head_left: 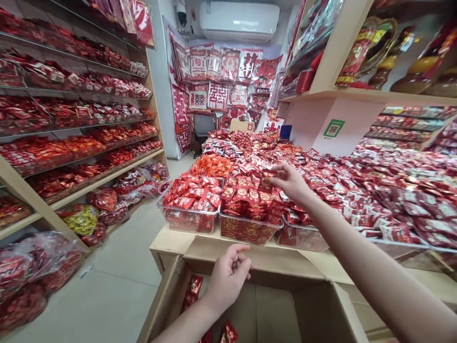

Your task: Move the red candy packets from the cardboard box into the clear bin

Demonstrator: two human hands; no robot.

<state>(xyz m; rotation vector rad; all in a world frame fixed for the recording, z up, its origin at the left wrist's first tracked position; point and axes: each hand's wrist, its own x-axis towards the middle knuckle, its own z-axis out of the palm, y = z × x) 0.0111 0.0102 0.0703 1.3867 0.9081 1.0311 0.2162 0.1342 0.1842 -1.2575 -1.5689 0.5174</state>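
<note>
My right hand [291, 182] reaches over the clear plastic bins and pinches a small red wrapped packet [266, 182] between thumb and fingertips. Just below it is a clear bin [250, 228] heaped with red packets printed with gold emblems. My left hand [230, 274] hovers over an open cardboard box [274, 309], its fingers loosely curled with a gap between thumb and forefinger. Nothing shows in it. Inside the box lie a few red packets, one [193, 288] near the left wall and another [228, 332] at the bottom, partly cut off by the frame.
To the left of that bin stands another clear bin [189, 216] of red-and-white packets. More packets spread across the table to the right. Shelves [82, 128] of red packets line the left wall, with filled plastic bags [32, 267] on the floor. An overhanging cabinet [335, 81] is at right.
</note>
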